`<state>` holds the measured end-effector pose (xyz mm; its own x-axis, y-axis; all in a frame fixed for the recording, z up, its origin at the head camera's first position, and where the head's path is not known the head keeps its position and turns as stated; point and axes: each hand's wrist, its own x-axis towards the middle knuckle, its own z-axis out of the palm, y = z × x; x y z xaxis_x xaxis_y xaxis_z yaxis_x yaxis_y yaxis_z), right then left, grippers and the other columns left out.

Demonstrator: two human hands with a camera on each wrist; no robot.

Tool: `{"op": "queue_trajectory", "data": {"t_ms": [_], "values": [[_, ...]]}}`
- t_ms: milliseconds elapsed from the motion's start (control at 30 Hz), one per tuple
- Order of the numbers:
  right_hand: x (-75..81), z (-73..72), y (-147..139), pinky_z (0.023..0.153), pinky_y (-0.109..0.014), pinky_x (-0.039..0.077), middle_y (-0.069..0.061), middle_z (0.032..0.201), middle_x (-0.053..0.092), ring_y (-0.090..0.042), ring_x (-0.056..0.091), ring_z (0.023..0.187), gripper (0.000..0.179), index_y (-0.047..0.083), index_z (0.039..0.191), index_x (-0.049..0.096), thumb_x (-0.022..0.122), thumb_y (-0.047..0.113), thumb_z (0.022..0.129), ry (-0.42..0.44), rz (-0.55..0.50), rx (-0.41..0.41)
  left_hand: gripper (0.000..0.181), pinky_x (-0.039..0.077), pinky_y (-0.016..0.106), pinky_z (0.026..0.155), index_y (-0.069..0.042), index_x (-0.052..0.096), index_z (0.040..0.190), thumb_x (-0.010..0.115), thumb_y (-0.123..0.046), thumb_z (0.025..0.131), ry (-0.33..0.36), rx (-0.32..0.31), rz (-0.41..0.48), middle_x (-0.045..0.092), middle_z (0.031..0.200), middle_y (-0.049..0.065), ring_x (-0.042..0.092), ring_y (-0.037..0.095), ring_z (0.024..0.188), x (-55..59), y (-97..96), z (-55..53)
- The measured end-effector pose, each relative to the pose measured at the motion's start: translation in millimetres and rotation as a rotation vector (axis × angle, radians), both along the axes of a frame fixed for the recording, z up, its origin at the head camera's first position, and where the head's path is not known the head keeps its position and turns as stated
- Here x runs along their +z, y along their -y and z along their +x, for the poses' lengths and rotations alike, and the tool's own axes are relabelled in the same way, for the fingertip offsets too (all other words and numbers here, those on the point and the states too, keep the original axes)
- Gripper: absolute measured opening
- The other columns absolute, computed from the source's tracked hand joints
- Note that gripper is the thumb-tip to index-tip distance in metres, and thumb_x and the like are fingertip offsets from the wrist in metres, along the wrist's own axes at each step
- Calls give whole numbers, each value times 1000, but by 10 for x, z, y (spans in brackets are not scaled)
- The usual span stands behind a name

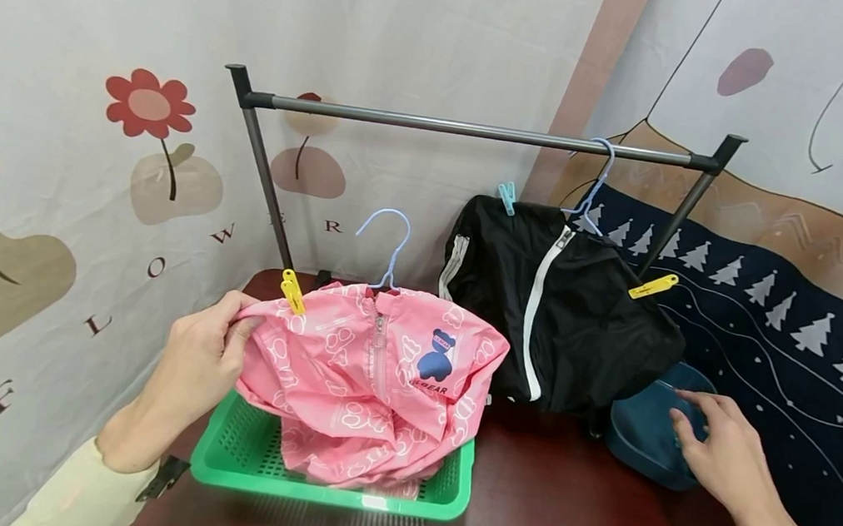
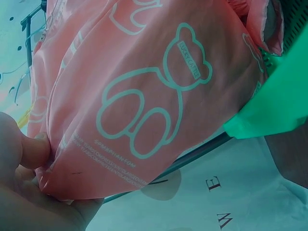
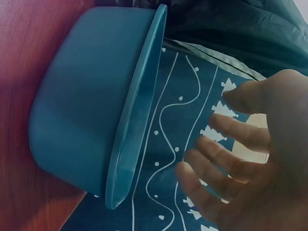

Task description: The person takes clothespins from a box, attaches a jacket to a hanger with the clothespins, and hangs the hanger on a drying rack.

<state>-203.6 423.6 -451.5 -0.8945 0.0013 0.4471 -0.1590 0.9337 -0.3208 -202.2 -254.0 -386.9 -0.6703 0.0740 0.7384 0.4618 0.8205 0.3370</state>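
Observation:
My left hand (image 1: 199, 352) pinches the shoulder of a pink printed jacket (image 1: 339, 381) between thumb and fingers. On that same shoulder sits a yellow clothespin (image 1: 293, 292). A light blue hanger (image 1: 402, 249) is inside the jacket, its hook rising from the collar below the rail. Part of the jacket droops over a green basket (image 1: 329, 495). My right hand (image 1: 732, 453) is over the rim of a dark blue basin (image 1: 646, 450), fingers loosely bent. In the right wrist view nothing shows between those fingers (image 3: 224, 159).
A grey rack rail (image 1: 434, 124) crosses above. From it hangs a black jacket (image 1: 590, 319) with a light blue clothespin (image 1: 507, 198) and a yellow clothespin (image 1: 653, 287) on its shoulders. Basket and basin stand on a dark red table (image 1: 537, 490); printed cloth (image 1: 426, 38) hangs behind.

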Motion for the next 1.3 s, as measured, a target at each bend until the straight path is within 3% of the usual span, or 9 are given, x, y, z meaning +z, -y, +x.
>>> {"op": "queue_trajectory", "data": {"t_ms": [167,433,533,733,833,933,1067,1200,1300], "values": [[15,-79,-74,82,-71,57,-45,138,63,-55,69,106,40,-11,141,72,77,15,111,129,31,-9,21,42,14,62,-6,76,115,88,1,100,9,-3,3,77,86,6,54,11,69,-5,1,-3],[30,-187,-189,100,-82,54,-52,143,61,-72,61,128,47,-17,142,69,73,21,114,341,89,-6,20,43,13,64,-8,77,114,88,0,99,18,-8,9,76,86,4,55,11,71,-10,-2,-9],[39,-237,-216,93,-75,58,-51,137,65,-66,68,116,48,-19,141,67,72,22,115,396,110,9,20,42,13,64,-8,77,114,88,0,100,24,-6,12,76,86,4,55,11,72,-10,-3,-11],[61,-330,-259,75,-47,51,-46,131,71,-30,62,83,56,-21,144,64,69,29,118,576,123,31,20,42,12,64,-8,76,115,88,0,100,31,-8,13,76,86,4,54,10,72,-11,-3,-6],[73,-373,-283,77,-47,54,-51,138,66,-35,67,90,59,-21,144,63,69,31,117,625,128,36,21,42,13,64,-8,76,115,88,1,99,30,-11,12,76,86,4,54,9,72,-12,0,-9],[90,-420,-304,86,-56,61,-56,147,57,-55,72,110,61,-22,144,63,69,33,118,655,137,45,21,42,13,64,-8,76,115,88,1,99,27,-12,11,75,86,3,53,9,72,-14,2,-9],[102,-485,-312,95,-66,63,-59,153,50,-70,64,129,66,-22,145,63,68,37,118,695,130,61,21,42,14,64,-7,76,114,88,1,99,21,-7,9,74,84,3,53,10,72,-17,2,2],[97,-540,-321,88,-52,60,-58,151,52,-56,69,117,68,-22,144,64,69,40,118,747,105,73,21,42,13,64,-7,76,114,88,1,99,24,-4,10,74,84,3,54,10,72,-17,2,8],[97,-579,-343,80,-44,55,-49,135,65,-38,68,100,65,-22,141,66,71,39,117,779,88,79,21,43,12,65,-7,76,115,88,1,99,30,-5,10,75,85,4,55,11,73,-16,0,12]]}}
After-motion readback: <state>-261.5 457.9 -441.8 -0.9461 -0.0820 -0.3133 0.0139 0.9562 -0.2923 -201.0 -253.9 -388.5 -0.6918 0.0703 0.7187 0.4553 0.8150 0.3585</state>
